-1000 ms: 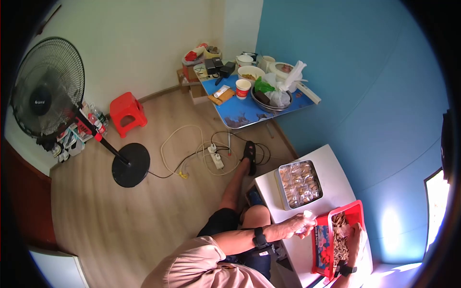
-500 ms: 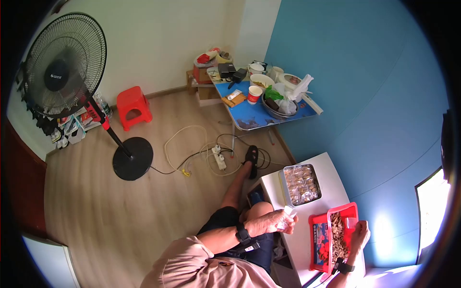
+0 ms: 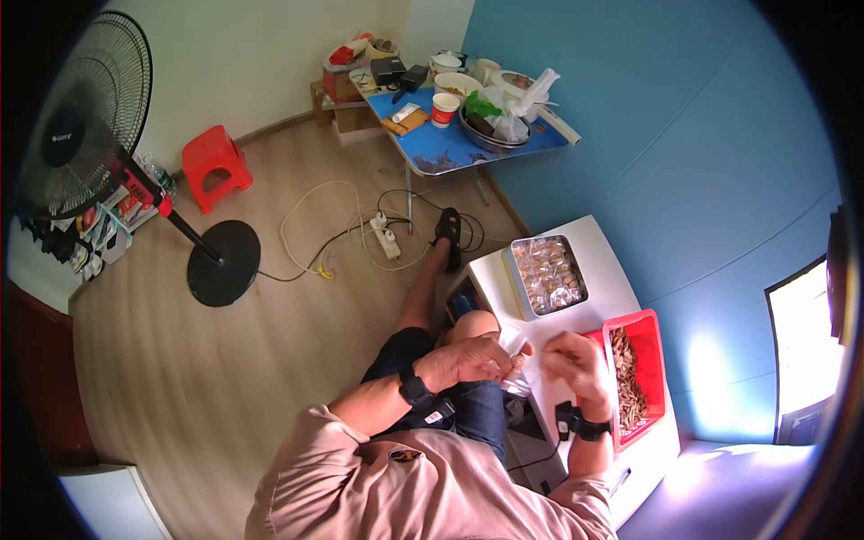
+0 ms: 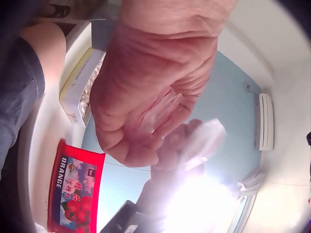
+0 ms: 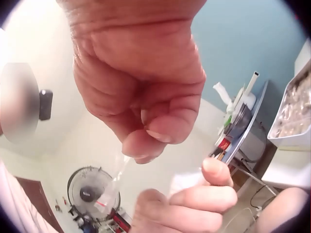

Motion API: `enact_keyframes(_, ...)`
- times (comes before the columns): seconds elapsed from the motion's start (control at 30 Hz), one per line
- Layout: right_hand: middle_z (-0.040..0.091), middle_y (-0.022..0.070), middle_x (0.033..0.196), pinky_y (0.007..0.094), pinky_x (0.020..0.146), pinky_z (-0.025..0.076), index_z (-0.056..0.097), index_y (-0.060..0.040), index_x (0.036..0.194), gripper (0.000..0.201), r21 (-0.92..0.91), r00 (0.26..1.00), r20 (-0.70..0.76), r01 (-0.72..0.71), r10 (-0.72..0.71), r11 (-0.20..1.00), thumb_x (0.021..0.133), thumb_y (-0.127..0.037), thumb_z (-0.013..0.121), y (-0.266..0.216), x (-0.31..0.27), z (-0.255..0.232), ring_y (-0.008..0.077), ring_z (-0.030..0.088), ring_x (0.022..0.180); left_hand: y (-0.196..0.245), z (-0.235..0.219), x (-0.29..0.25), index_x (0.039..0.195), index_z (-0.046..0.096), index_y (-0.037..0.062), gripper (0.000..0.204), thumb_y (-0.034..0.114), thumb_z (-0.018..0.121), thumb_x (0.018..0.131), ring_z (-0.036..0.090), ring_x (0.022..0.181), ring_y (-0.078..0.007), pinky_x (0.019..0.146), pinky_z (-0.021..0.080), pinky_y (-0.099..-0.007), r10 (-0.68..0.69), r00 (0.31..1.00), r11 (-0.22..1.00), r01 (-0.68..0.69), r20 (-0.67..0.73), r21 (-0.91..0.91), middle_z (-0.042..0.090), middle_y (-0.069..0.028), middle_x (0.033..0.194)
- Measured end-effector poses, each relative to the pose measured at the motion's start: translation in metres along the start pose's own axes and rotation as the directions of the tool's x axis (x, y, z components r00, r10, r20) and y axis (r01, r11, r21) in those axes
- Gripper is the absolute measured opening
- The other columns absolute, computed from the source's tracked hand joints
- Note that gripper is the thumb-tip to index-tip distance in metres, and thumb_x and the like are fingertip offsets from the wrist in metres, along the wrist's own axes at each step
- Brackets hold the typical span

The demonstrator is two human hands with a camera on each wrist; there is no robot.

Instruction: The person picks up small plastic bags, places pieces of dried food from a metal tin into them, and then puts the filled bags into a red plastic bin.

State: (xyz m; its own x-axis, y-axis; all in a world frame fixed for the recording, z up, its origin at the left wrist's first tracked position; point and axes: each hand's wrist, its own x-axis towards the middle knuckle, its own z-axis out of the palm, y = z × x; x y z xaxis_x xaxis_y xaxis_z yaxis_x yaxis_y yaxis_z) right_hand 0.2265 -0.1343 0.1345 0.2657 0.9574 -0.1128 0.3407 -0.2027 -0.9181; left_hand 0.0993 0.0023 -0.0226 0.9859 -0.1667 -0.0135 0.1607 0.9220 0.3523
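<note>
Near the tub [image 3: 648,369], left hand [image 3: 468,362] and right hand [image 3: 576,364] grip clear bags [image 4: 163,112]; we judge them light, limp, slippery: pinch edges.

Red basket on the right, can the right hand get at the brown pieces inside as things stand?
Probably yes: the right hand is close beside the red basket, whose open top leaves the brown pieces exposed. Its fingers seem to pinch a clear plastic bag, though, which could hamper grabbing.
</note>
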Motion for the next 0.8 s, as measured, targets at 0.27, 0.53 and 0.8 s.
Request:
enact_keyframes(0.27,0.066,0.0129,0.078,0.0385,0.061,0.051,0.066,-0.0043,0.087,0.006,-0.455,0.954,0.061,0.288,-0.293,0.843,0.083,-0.008,0.064,0.012,0.041,0.048,0.0338,0.066,0.069,0.002,-0.011,-0.045,0.111,0.058,-0.0024,0.043,0.017,0.061,0.072,0.061,0.085,-0.0290,0.078,0.049,-0.0422,0.044,0.994,0.996,-0.036,0.100,-0.085,0.064,-0.0137,0.098)
enact_keyframes(0.53,0.067,0.0114,0.079,0.0387,0.064,0.053,0.066,-0.0042,0.088,0.007,-0.469,0.954,0.037,0.278,-0.296,0.838,0.082,-0.007,0.064,0.031,0.038,0.056,0.0335,0.067,0.072,0.004,0.005,-0.048,0.107,0.060,0.0052,0.047,0.044,0.072,0.083,0.062,0.076,-0.0234,0.067,0.051,-0.0371,-0.036,0.998,0.987,0.029,-0.046,-0.160,0.065,-0.0113,0.091)
enact_keyframes(0.8,0.068,0.0147,0.076,0.0339,0.061,0.054,0.068,-0.0013,0.092,0.013,-0.414,0.979,-0.082,0.136,-0.185,0.900,0.079,-0.003,0.066,0.049,0.031,0.067,0.0280,0.069,0.067,0.003,0.002,-0.048,0.107,0.061,-0.0008,0.033,0.026,0.069,0.089,0.067,0.084,-0.0226,0.077,0.056,-0.0368,-0.102,0.981,0.994,0.108,-0.166,0.026,0.067,-0.0148,0.093)
